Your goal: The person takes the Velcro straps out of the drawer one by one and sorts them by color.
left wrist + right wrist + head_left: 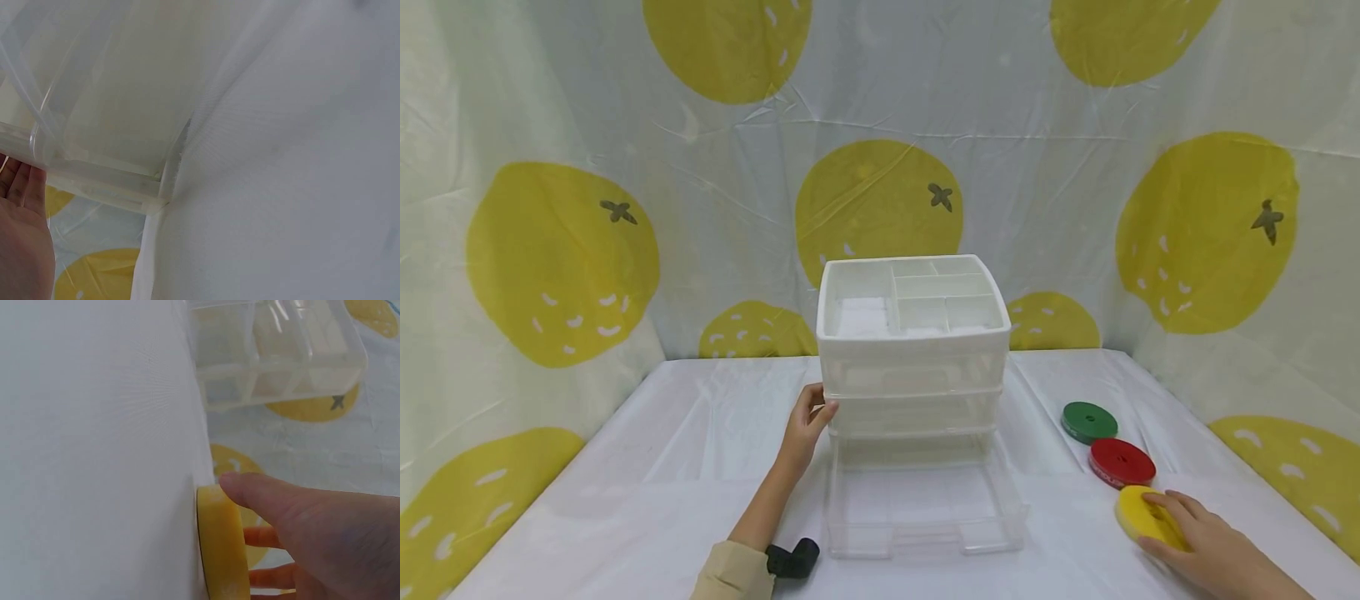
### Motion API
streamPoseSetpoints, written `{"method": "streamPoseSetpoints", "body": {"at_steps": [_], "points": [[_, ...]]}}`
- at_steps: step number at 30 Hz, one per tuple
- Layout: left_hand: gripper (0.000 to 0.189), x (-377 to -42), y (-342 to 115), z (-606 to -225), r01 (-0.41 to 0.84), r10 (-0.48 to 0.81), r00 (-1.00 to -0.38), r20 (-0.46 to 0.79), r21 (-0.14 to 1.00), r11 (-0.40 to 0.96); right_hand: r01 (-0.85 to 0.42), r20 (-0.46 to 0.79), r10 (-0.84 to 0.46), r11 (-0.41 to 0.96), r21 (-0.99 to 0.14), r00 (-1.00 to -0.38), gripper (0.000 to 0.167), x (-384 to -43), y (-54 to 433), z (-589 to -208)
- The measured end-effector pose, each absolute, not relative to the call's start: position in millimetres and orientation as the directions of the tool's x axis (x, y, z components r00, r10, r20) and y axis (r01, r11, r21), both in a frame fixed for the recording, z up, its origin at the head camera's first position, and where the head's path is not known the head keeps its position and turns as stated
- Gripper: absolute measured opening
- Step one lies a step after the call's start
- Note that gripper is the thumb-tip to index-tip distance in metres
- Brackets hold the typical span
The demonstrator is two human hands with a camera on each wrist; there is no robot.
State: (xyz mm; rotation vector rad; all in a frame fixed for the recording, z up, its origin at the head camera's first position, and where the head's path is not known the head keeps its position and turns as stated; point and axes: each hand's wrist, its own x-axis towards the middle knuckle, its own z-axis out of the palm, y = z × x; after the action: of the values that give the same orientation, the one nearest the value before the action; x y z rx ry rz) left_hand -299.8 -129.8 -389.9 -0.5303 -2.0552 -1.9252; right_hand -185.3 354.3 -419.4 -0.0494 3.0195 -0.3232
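A translucent white plastic drawer unit (913, 367) stands in the middle, its bottom drawer (925, 500) pulled out toward me. At the unit's left side my left hand (807, 425) holds it, thumb at the front edge, the other fingers reaching round; in the left wrist view those fingertips are hidden behind the plastic (100, 178). Off to the right, my right hand (1206, 542) grips a flat yellow ribbon roll (1144, 512) by its rim. In the right wrist view the thumb presses the edge of the yellow roll (222, 544), which lies close against the white cloth.
Beyond the yellow roll lie a red roll (1122, 462) and a green roll (1088, 422) in a row. The unit's top is a divided tray (861, 317). White cloth (700, 433) covers the table, and a lemon-print curtain (880, 108) surrounds it. A black fixture (793, 558) sits by the left sleeve.
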Motion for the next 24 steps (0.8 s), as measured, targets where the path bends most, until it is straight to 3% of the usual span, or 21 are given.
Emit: {"method": "streamPoseSetpoints", "body": {"at_steps": [5, 14, 24], "points": [[0.030, -301, -130, -393, 0.445, 0.072, -0.895, 0.441, 0.893, 0.060, -0.009, -0.091, -0.024, 0.987, -0.160, -0.996, 0.081, -187, 349, -415], [0.030, -295, -128, -386, 0.456, 0.076, -0.890, 0.450, 0.887, 0.073, -0.107, 0.202, -0.074, 0.982, -0.153, -0.977, 0.059, -185, 335, -402], [0.030, -278, -124, -369, 0.440, 0.068, -0.898, 0.435, 0.892, 0.101, -0.124, 0.283, -0.063, 0.970, -0.207, -0.957, 0.055, -188, 311, -384]]}}
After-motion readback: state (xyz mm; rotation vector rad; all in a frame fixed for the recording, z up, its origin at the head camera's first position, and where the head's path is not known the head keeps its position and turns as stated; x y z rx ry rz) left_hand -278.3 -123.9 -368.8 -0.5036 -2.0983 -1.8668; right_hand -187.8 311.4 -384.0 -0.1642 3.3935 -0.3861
